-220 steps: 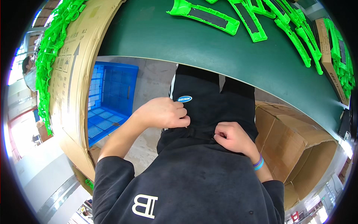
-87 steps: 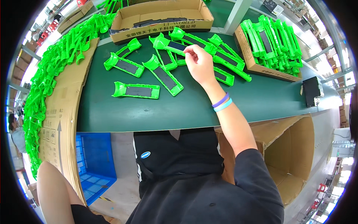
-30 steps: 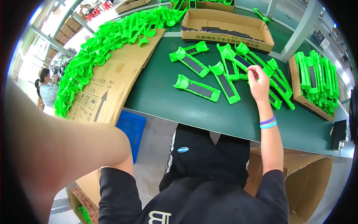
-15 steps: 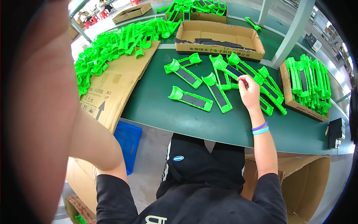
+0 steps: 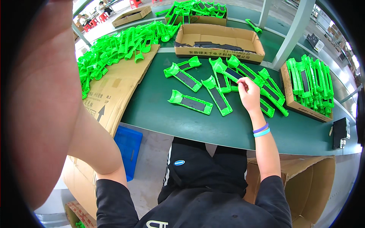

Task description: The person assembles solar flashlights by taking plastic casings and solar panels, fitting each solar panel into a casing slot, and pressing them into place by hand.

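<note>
"Item one?"

"Right hand [image 5: 249, 95], right of centre in the frame; purple wristband [image 5: 261, 127] and turquoise wristband [image 5: 262, 133]. Fingers bent, thumb and forefinger drawn together at the lower end of a green plastic shell [image 5: 219, 66] inlaid with a black strip. Whether they grip it, I cannot tell."

"And the left hand [image 5: 42, 95]?"

"Item two. Blurred, very near, filling the left edge of the frame. Its fingers are out of sight, so their state I cannot tell."

"Location of that shell?"

"Upper middle of the frame, above the dark green bench [image 5: 167, 123], overlapping other shells of its kind. Left of that cluster: one single shell [image 5: 192, 103], lying apart, slanted; another pair, crossed, above it."

"Containers?"

"Top centre: one shallow carton [image 5: 220, 34], black strips inside. Right side: one carton [image 5: 308, 111], packed with upright green shells. Behind, at the top: one further carton [image 5: 215, 21], heaped with more."

"Upper left?"

"One large heap of green plastic parts [image 5: 114, 49], beside a bent cardboard panel [image 5: 133, 76]."

"Below the bench?"

"Lower left: one blue plastic crate [image 5: 129, 152], partly hidden. Lower right: one large open cardboard box [image 5: 308, 190]."
</note>
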A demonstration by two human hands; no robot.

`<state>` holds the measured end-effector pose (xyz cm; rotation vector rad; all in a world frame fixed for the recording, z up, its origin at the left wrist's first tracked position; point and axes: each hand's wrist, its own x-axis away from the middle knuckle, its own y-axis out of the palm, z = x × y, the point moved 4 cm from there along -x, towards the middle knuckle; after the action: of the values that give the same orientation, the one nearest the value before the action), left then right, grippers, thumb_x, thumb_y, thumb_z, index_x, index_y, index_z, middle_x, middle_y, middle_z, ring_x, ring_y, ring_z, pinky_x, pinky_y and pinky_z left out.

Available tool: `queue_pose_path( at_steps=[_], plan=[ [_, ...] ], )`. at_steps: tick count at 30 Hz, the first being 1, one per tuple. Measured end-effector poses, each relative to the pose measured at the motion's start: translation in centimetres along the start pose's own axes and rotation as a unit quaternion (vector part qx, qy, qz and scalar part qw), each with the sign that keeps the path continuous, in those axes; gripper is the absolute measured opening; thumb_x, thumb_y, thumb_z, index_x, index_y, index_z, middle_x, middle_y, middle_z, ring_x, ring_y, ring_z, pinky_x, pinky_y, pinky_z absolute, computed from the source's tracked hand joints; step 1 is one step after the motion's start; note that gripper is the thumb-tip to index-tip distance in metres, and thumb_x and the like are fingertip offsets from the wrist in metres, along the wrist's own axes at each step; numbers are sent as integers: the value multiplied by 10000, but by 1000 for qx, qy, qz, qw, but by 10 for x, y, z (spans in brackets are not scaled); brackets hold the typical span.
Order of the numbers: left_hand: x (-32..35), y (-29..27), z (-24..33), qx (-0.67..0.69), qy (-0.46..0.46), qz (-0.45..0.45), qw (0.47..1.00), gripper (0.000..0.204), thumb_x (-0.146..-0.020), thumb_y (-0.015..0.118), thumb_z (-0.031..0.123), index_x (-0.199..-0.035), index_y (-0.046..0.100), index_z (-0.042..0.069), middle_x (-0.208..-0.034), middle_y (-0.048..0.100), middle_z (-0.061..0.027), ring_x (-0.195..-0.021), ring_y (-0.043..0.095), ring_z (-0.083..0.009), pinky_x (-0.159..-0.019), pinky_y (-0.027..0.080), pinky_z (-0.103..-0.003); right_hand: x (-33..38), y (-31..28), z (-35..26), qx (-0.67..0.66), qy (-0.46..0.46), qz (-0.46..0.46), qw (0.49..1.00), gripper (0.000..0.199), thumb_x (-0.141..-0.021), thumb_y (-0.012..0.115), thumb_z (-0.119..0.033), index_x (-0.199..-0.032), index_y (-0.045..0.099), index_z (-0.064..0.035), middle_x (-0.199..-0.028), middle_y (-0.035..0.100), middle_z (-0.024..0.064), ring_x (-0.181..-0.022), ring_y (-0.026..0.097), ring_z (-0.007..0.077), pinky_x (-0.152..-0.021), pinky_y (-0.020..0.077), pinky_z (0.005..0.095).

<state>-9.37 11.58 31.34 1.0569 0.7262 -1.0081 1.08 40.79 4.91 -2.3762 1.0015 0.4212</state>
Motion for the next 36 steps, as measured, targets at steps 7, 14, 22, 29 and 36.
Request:
queue_pose_path(
  at_steps=[7,14,22,29,36],
  plan=[
    [2,3,-6,10,-1,-5,1000,492,-872,366,316,-1321,388,115,-1358,339,-105,-1281,252,-301,-1023,176,-523,-2,-1,-1,0,4,5,1000,43,-798,543,-9,-821,578,-3,-663,541,18,-563,466,72,-537,388,212],
    [8,3,-6,19,6,-2,1000,497,-872,361,318,-1328,383,121,-1374,328,-102,-1296,240,-303,-1035,164,-530,0,1,0,0,-5,-1,1000,35,-826,537,-11,-832,571,-7,-672,514,-21,-586,445,40,-535,364,197],
    [10,9,-8,28,10,-5,1000,503,-872,356,321,-1336,378,127,-1393,315,-98,-1313,225,-306,-1048,149,-540,1,-1,-3,-3,1,9,1000,45,-797,549,-11,-827,583,-5,-658,539,13,-558,464,70,-532,387,213],
    [16,12,-11,36,10,-2,999,508,-873,351,323,-1344,373,133,-1409,304,-95,-1328,212,-308,-1060,137,-547,-1,-1,1,5,4,2,1000,41,-797,545,-7,-819,580,-8,-658,541,15,-559,471,71,-533,390,213],
    [16,18,-10,40,9,-10,999,514,-873,346,326,-1351,368,139,-1426,293,-92,-1343,199,-310,-1071,124,-555,-2,0,-1,-5,-2,4,1000,41,-796,543,-5,-818,577,-8,-662,542,20,-558,470,72,-533,390,214]
  ],
)
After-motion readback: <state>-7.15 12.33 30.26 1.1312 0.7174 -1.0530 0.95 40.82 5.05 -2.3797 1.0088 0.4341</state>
